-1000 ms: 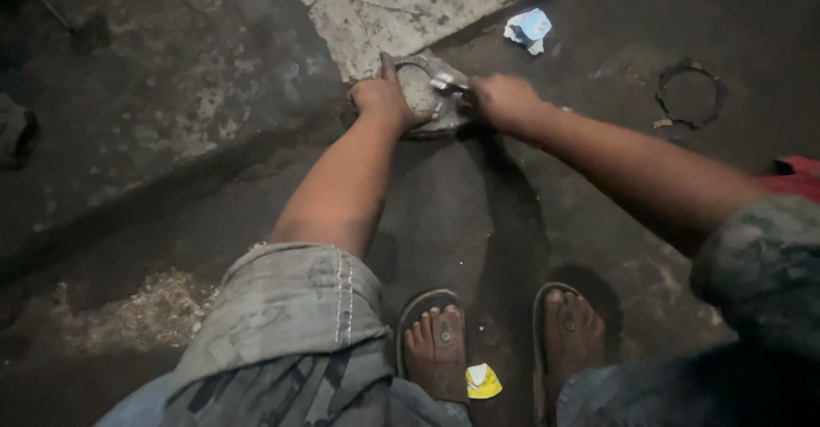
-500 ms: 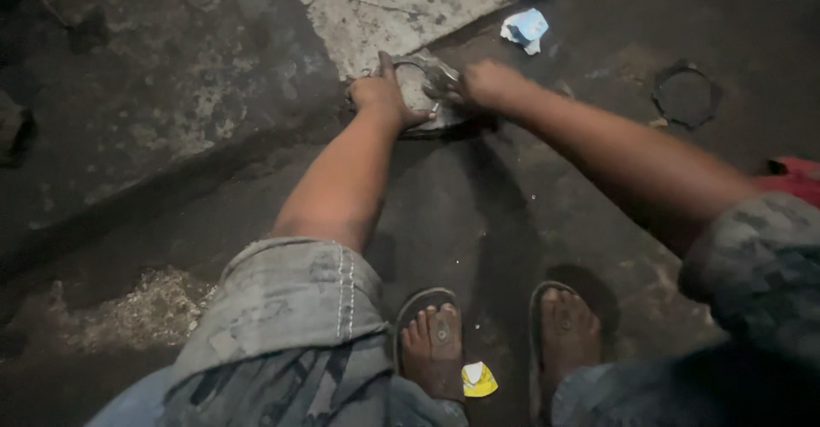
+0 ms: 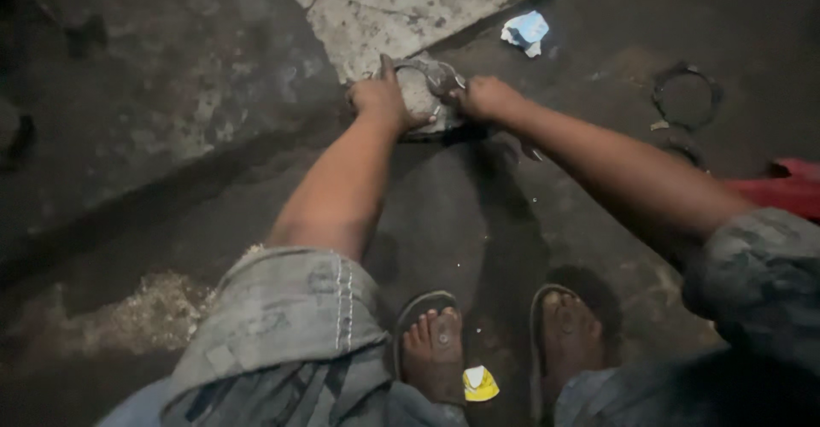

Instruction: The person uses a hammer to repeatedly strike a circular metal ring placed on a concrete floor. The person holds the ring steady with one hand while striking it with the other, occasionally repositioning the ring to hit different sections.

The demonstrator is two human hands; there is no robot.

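Note:
A grey, dusty metal part (image 3: 423,94) with a curved metal ring on top lies on the dirty floor ahead of my feet. My left hand (image 3: 380,101) grips its left side, fingers wrapped over the edge. My right hand (image 3: 485,98) holds its right side, closed around a small shiny piece there. Both arms reach forward over my knees. What lies under the part is hidden by my hands.
A crumpled blue-white scrap (image 3: 525,32) lies beyond the part. A dark metal ring (image 3: 686,94) rests on the floor at right, near a red object (image 3: 790,188). My sandalled feet (image 3: 436,346) stand below, with a yellow scrap (image 3: 480,383) between them. Sawdust-like debris (image 3: 158,312) is at left.
Both hands have stayed on the metal part; my right hand has shifted slightly left, closer onto the part. The view moved a little.

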